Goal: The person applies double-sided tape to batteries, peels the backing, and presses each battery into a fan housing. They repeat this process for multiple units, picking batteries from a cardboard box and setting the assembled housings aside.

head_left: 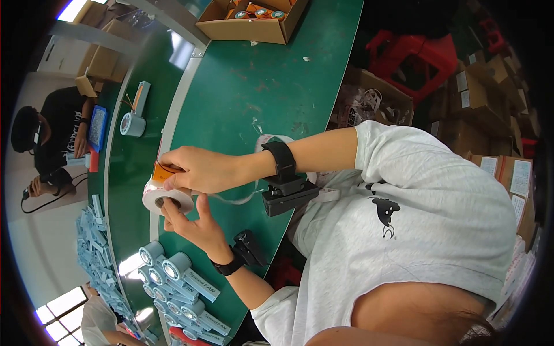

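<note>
**Both hands on a label roll at the green bench**

Your two hands meet over a white roll [167,199] at the edge of the green table [259,86]. The upper hand in the picture, which reaches in from the right, appears to be your right hand [196,168]; it lies across the top of the roll, with its fingers curled down on a small orange piece [160,171] that sits against the roll's upper rim. Your left hand [193,222] comes up from below the roll, fingers closed round its lower side and the thumb raised beside it. A thin white strip [239,199] trails from the roll toward your right wrist, where a black band [283,161] carries a black box.

Below the roll, near your left forearm, grey-blue cylinder parts [173,271] lie in rows on the table. Above and left of the roll stands a small white reel [133,124]. Far above it, at the table's top edge, an open cardboard box [251,23] holds orange-wrapped items. Left of the roll, across the table, another person [52,144] in black works with their own hands.
</note>
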`<action>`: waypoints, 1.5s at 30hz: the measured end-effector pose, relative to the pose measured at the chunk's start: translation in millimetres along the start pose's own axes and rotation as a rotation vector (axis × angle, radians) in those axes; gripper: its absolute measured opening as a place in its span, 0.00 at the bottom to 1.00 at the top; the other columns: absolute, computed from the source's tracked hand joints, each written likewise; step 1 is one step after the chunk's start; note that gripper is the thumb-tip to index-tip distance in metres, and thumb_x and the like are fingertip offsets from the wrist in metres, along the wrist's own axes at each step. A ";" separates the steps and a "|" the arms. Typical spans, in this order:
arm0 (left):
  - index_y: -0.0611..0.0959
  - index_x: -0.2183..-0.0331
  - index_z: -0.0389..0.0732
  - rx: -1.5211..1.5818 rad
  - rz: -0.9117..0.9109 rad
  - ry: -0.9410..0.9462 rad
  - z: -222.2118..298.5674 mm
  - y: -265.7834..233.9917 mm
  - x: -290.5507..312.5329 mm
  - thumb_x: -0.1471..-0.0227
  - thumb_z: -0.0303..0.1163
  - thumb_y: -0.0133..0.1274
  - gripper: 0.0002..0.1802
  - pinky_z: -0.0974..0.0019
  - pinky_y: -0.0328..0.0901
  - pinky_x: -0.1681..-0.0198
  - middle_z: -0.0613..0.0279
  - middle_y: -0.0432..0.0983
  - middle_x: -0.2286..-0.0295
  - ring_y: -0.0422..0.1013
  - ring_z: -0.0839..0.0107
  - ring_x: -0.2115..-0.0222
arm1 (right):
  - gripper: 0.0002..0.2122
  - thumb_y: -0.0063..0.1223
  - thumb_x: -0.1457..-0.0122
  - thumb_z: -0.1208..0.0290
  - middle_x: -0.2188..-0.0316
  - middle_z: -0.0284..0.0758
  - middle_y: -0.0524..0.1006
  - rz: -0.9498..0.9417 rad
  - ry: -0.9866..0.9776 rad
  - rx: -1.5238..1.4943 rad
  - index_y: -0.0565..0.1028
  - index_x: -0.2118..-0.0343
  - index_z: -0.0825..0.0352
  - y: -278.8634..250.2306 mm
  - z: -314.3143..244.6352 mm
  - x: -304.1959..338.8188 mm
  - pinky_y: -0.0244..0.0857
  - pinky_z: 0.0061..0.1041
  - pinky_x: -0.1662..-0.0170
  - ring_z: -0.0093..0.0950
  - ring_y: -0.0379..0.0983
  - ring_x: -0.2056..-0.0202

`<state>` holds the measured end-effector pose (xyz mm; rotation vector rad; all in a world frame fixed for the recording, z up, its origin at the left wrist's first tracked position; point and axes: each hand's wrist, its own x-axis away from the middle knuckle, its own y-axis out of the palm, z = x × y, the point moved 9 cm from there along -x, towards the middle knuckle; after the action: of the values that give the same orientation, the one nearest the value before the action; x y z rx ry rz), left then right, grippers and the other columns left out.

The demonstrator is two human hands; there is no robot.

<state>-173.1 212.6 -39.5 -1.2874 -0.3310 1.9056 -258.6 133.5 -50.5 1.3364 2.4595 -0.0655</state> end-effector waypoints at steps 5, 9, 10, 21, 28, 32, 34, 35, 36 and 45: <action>0.73 0.63 0.31 -0.086 -0.083 -0.138 -14.6 -3.8 8.5 0.59 0.34 0.57 0.21 0.64 0.54 0.64 0.55 0.71 0.71 0.59 0.62 0.70 | 0.10 0.47 0.47 0.74 0.72 0.37 0.73 0.203 -0.121 -0.173 0.69 0.65 0.76 -4.4 -1.2 -4.3 0.62 0.19 0.66 0.21 0.68 0.71; 0.74 0.67 0.33 -0.210 -0.070 0.049 10.4 17.9 6.3 0.58 0.34 0.56 0.17 0.64 0.52 0.67 0.57 0.69 0.77 0.60 0.62 0.72 | 0.10 0.44 0.46 0.76 0.69 0.39 0.74 0.364 -0.122 -0.309 0.69 0.63 0.77 -35.4 6.0 -4.7 0.64 0.19 0.62 0.23 0.71 0.67; 0.74 0.69 0.34 -0.281 -0.056 0.137 20.8 18.5 6.2 0.58 0.33 0.56 0.15 0.65 0.52 0.67 0.58 0.68 0.78 0.60 0.62 0.73 | 0.10 0.44 0.46 0.76 0.69 0.39 0.74 0.339 -0.118 -0.335 0.69 0.63 0.77 -33.7 6.0 -7.5 0.64 0.19 0.62 0.23 0.71 0.67; 0.73 0.70 0.37 -0.056 -0.263 0.390 61.2 47.5 14.8 0.61 0.31 0.55 0.13 0.58 0.56 0.62 0.59 0.68 0.78 0.65 0.62 0.72 | 0.14 0.40 0.41 0.68 0.58 0.47 0.68 0.568 -0.060 -0.744 0.63 0.58 0.75 -154.6 -5.4 -85.4 0.62 0.33 0.52 0.38 0.67 0.56; 0.77 0.72 0.38 -0.022 -0.433 0.240 13.3 60.6 -12.3 0.60 0.29 0.53 0.08 0.60 0.62 0.68 0.59 0.72 0.72 0.68 0.61 0.70 | 0.09 0.48 0.45 0.72 0.64 0.42 0.71 0.032 0.032 -0.526 0.66 0.65 0.72 -134.1 6.8 -33.9 0.66 0.25 0.60 0.31 0.70 0.64; 0.79 0.74 0.40 0.033 -0.540 0.106 -4.4 64.0 -28.8 0.61 0.30 0.54 0.07 0.62 0.63 0.69 0.59 0.74 0.70 0.69 0.61 0.69 | 0.22 0.50 0.48 0.66 0.60 0.47 0.71 -0.299 0.026 -0.044 0.63 0.53 0.73 -124.3 17.4 -26.6 0.64 0.28 0.52 0.35 0.70 0.58; 0.80 0.74 0.41 0.052 -0.691 0.024 -17.2 79.4 -28.2 0.63 0.30 0.56 0.08 0.63 0.63 0.67 0.59 0.74 0.69 0.69 0.60 0.68 | 0.26 0.54 0.51 0.61 0.58 0.47 0.70 -0.520 0.094 -0.019 0.62 0.52 0.71 -104.3 11.5 -15.3 0.61 0.28 0.49 0.34 0.68 0.55; 0.80 0.74 0.41 0.050 -0.685 0.028 -17.5 77.4 -28.2 0.63 0.30 0.56 0.08 0.63 0.63 0.67 0.59 0.74 0.69 0.69 0.60 0.68 | 0.29 0.55 0.52 0.59 0.57 0.47 0.69 -0.625 0.130 0.000 0.61 0.51 0.70 -96.1 8.1 -7.5 0.59 0.28 0.48 0.34 0.67 0.54; 0.80 0.74 0.41 0.083 -0.582 0.097 -9.9 67.4 -36.6 0.65 0.30 0.57 0.09 0.63 0.63 0.65 0.58 0.74 0.68 0.69 0.59 0.67 | 0.29 0.55 0.52 0.59 0.57 0.47 0.69 -0.612 0.125 0.007 0.61 0.51 0.70 -97.6 6.3 -6.8 0.59 0.28 0.48 0.34 0.67 0.54; 0.73 0.57 0.40 -1.022 -0.685 -0.121 -127.3 -84.9 11.8 0.71 0.34 0.62 0.33 0.61 0.60 0.56 0.52 0.68 0.58 0.65 0.55 0.57 | 0.27 0.59 0.56 0.57 0.54 0.40 0.68 -0.580 -0.058 0.007 0.67 0.55 0.66 -92.4 7.0 -7.3 0.58 0.25 0.48 0.30 0.67 0.54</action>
<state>-25.0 249.9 -53.5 -1.3704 -1.7198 1.1900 -329.0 74.8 -65.8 0.5732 2.7097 -0.2458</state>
